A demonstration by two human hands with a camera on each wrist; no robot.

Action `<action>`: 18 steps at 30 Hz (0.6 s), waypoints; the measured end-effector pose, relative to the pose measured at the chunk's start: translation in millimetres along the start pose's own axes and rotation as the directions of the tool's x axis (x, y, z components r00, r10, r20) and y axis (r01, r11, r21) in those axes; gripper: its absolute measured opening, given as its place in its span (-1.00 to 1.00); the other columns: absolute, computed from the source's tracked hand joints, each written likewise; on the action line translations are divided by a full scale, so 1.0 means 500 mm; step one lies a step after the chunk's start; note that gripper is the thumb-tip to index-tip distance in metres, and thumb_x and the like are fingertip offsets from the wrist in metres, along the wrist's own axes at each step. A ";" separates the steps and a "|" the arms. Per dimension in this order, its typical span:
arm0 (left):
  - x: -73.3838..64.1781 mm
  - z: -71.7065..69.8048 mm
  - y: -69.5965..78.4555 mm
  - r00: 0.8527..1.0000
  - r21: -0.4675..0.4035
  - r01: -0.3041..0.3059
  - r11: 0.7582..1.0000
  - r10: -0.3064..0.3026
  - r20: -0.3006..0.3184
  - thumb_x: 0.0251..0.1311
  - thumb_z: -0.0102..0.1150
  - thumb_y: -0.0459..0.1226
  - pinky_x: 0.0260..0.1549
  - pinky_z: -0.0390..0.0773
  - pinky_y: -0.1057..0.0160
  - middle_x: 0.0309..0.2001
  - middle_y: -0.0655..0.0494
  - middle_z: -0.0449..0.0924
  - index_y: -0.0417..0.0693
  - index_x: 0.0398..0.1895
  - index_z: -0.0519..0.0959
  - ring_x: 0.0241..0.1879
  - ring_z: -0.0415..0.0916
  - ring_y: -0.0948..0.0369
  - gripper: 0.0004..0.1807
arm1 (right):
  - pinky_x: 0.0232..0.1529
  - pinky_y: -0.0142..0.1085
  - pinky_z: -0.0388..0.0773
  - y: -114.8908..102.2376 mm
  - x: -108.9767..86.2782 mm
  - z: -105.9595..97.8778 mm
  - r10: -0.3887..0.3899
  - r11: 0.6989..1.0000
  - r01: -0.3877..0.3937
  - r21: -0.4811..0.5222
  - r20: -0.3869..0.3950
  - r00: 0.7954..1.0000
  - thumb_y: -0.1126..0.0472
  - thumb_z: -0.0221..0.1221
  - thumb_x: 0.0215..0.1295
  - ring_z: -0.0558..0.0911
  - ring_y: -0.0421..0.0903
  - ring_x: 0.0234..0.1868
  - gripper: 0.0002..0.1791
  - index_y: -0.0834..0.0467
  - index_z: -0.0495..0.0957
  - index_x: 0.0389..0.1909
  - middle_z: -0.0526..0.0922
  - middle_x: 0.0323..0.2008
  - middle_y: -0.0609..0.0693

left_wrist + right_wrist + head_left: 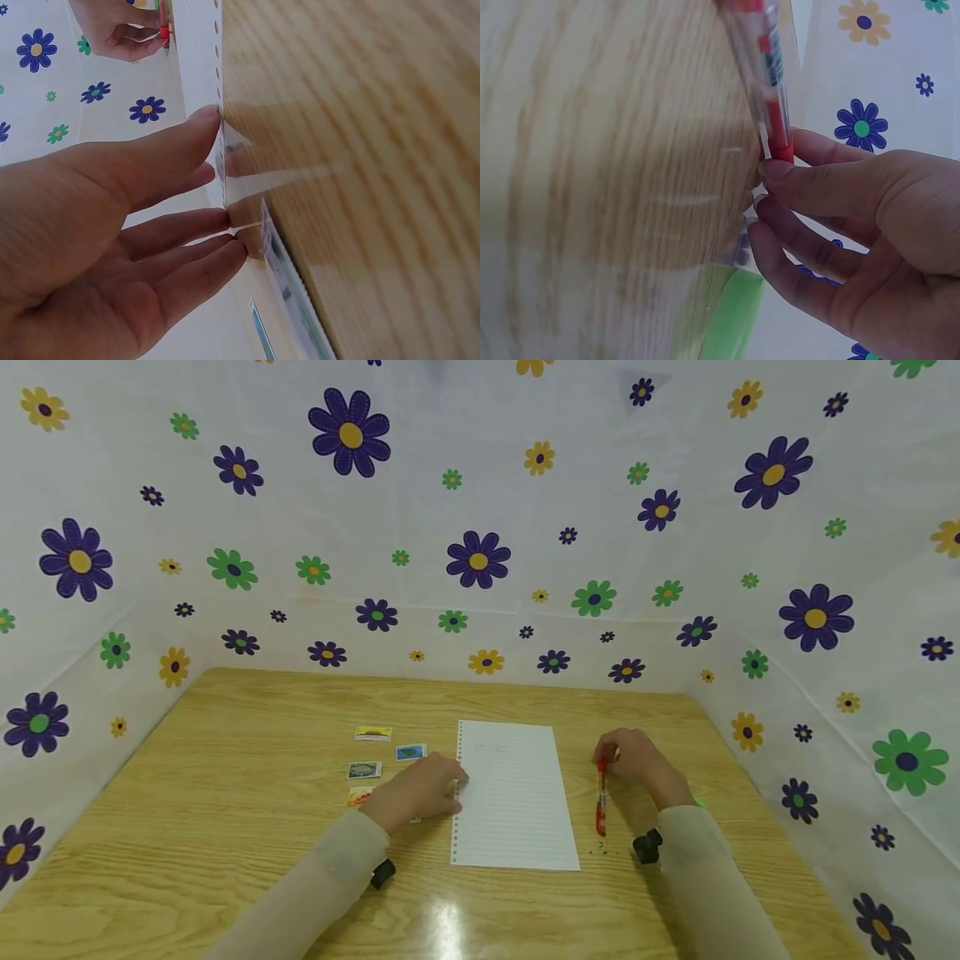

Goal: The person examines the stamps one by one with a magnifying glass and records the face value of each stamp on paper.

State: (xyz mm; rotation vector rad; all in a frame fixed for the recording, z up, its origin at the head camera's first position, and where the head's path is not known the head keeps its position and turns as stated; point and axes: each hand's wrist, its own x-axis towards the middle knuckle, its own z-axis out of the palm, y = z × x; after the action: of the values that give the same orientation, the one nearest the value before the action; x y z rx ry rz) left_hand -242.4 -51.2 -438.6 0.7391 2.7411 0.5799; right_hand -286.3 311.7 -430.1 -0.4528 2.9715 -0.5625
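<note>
A sheet of lined paper (pixel 513 802) with punched holes down its left side lies on the table, faint marks near its top. My left hand (pixel 423 789) rests at its left edge, thumb and fingertips touching the paper and table, fingers extended. Right of the sheet, my right hand (pixel 633 756) pinches a red pen (pixel 601 802) by its red far end, between thumb and index finger. In the right wrist view the pen's clear barrel (pixel 761 67) shows, close to the table. Beside my left hand lie several small stamp-like picture cards (pixel 364 769), one partly hidden under it.
A green object (pixel 735 315), partly hidden by my right arm in the head view, lies on the table. Small dark specks (pixel 600 850) are scattered below the pen. Flower-printed white sheeting (pixel 480 510) walls the wooden table (pixel 262 735) at the back and both sides.
</note>
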 end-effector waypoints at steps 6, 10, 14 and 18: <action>-0.003 -0.003 0.005 1.000 -0.005 0.010 1.000 -0.010 0.005 0.24 0.43 -0.23 0.31 0.50 -0.03 0.27 -0.05 0.63 -0.13 0.20 0.67 0.31 0.50 -0.04 -0.54 | -0.02 0.02 0.62 -0.002 0.003 0.000 0.030 1.000 -0.030 -0.009 0.038 0.999 0.54 0.27 0.25 0.58 0.04 -0.21 -0.82 0.21 0.69 -0.29 0.70 -0.27 0.15; -0.004 -0.004 0.004 1.000 -0.011 0.005 1.000 -0.005 0.003 0.24 0.43 -0.23 0.31 0.50 -0.04 0.26 -0.04 0.64 -0.13 0.20 0.66 0.30 0.50 -0.04 -0.54 | 0.00 0.01 0.63 -0.002 0.006 0.001 0.060 0.998 -0.059 -0.018 0.051 0.997 0.54 0.25 0.27 0.57 0.04 -0.19 -0.80 0.18 0.69 -0.28 0.69 -0.23 0.14; -0.002 -0.003 0.002 1.000 -0.013 0.001 1.000 -0.001 0.000 0.24 0.43 -0.23 0.31 0.49 -0.03 0.26 -0.04 0.64 -0.13 0.20 0.66 0.30 0.50 -0.04 -0.54 | -0.02 0.00 0.61 0.006 0.007 0.003 0.051 0.999 -0.051 -0.012 0.041 0.998 0.54 0.25 0.26 0.58 0.04 -0.19 -0.79 0.17 0.68 -0.28 0.70 -0.23 0.14; -0.001 -0.002 0.000 1.000 -0.014 0.004 1.000 -0.004 0.002 0.24 0.43 -0.22 0.32 0.49 -0.03 0.26 -0.03 0.64 -0.12 0.20 0.67 0.30 0.50 -0.03 -0.54 | -0.11 -0.08 0.58 0.013 0.006 0.003 0.045 0.999 -0.045 0.010 0.025 0.999 0.49 0.25 0.30 0.56 0.02 -0.22 -0.82 0.14 0.66 -0.26 0.69 -0.24 0.13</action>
State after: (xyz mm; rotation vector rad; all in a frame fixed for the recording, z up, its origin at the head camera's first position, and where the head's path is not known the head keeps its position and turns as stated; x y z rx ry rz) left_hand -242.3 -51.6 -437.4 0.7304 2.7333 0.5964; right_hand -290.7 315.9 -433.9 -0.3882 2.9455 -0.5633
